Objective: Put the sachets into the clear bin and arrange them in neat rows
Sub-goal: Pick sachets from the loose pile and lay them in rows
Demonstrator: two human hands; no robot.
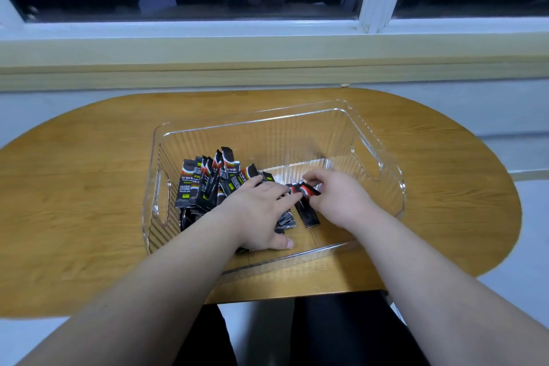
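Observation:
A clear ribbed bin (383, 154) with cut-out handles stands on the wooden table. Several black sachets (202, 184) with red and white print lean against one another in its left half. My left hand (261, 211) lies inside the bin, fingers spread flat over more sachets in the middle, its thumb on the bin floor. My right hand (335, 196) is also inside, to the right, pinching the red-printed top of one sachet (309, 211). That sachet's dark lower end lies on the bin floor. The sachets under my left palm are hidden.
The oval wooden table (89, 202) stands against a wall under a window sill (267, 53). Dark window panes sit behind it. My dark-clothed legs (326, 333) show below the table's near edge. The bin's right half holds nothing.

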